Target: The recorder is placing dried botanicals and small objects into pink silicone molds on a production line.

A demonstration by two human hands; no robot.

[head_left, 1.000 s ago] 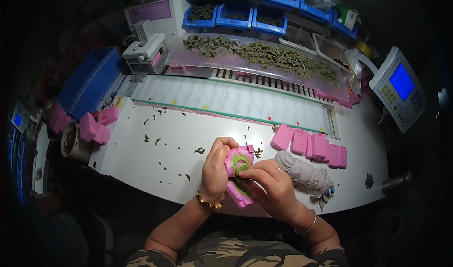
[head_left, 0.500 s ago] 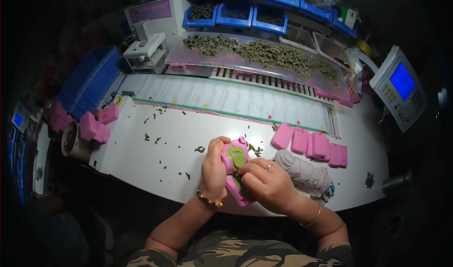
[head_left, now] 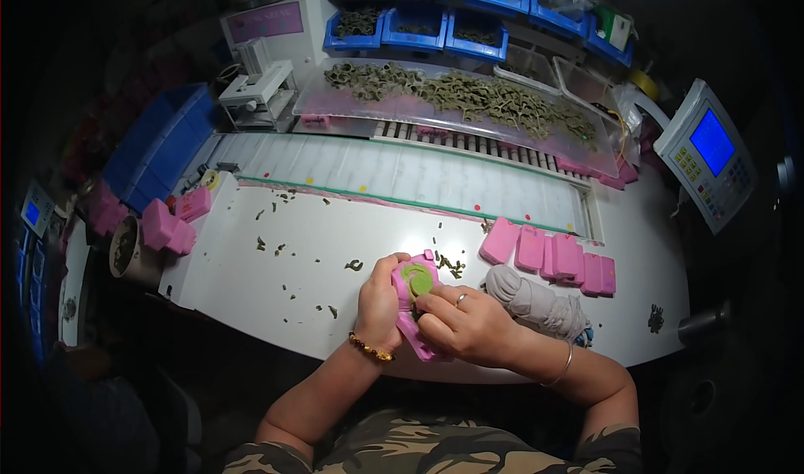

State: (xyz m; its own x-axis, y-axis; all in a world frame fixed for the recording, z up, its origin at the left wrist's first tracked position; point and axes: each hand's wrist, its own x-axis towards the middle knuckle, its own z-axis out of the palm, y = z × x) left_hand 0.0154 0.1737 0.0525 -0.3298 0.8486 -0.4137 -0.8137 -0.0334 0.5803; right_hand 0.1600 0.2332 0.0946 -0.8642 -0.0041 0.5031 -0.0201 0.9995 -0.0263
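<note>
Landmark: the grey cloth bundle (head_left: 536,302) is lying on the white table (head_left: 243,265), and places are being told from it.
Pink mould (head_left: 408,298): the hands are holding it just left of the bundle, apart from it, over the table's near edge; it is gaping in two parts, the farther one showing a round green patch (head_left: 421,284).
Left hand (head_left: 378,305): its grip is clasping the mould along the side facing away from the bundle.
Right hand (head_left: 473,327): it is coming in from the bundle's near side, fingertips bunching at the mould's seam; whether the grip is pinching anything there cannot be told, since the fingers are covering it.
Handling: the mould is looking light, matte and rubbery, so it is probably flexing under pressure rather than slipping.
Where to hold: the outer pink walls are seemingly offering the safest hold, leaving the green patch free.
Pink blocks (head_left: 568,260): they are lying in a row just beyond the bundle.
Dark green bits (head_left: 355,265): they are lying scattered left of the bundle, looking small and easily snapped.
Clear tray (head_left: 360,115): it is carrying a heap of similar pieces, well beyond the bundle.
</note>
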